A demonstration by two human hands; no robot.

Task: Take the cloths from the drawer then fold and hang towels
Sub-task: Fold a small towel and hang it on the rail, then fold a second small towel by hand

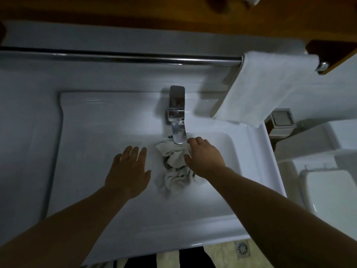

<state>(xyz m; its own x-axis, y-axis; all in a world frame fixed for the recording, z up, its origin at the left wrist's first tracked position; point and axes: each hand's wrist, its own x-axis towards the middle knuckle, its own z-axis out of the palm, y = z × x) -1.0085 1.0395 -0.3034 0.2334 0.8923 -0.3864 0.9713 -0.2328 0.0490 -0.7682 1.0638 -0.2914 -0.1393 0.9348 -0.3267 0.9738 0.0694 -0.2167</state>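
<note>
Dim bathroom light falls on a white ceramic washbasin [96, 117], where a crumpled white cloth [174, 171] lies in the bowl near its back edge, its upper end directly beneath the spout of a chrome mixer tap [176, 113]. A person's right hand [205, 158] grasps the cloth on its right side, fingers curled down over it and thumb pressed against the fabric. The left hand [128, 171] is held flat and released over the bowl just left of the cloth, fingers straight and apart from it. Behind the basin's back edge runs a long chrome towel rail [116, 57], and a folded white towel [266, 88] hangs over its right end, above the basin's back right corner.
</note>
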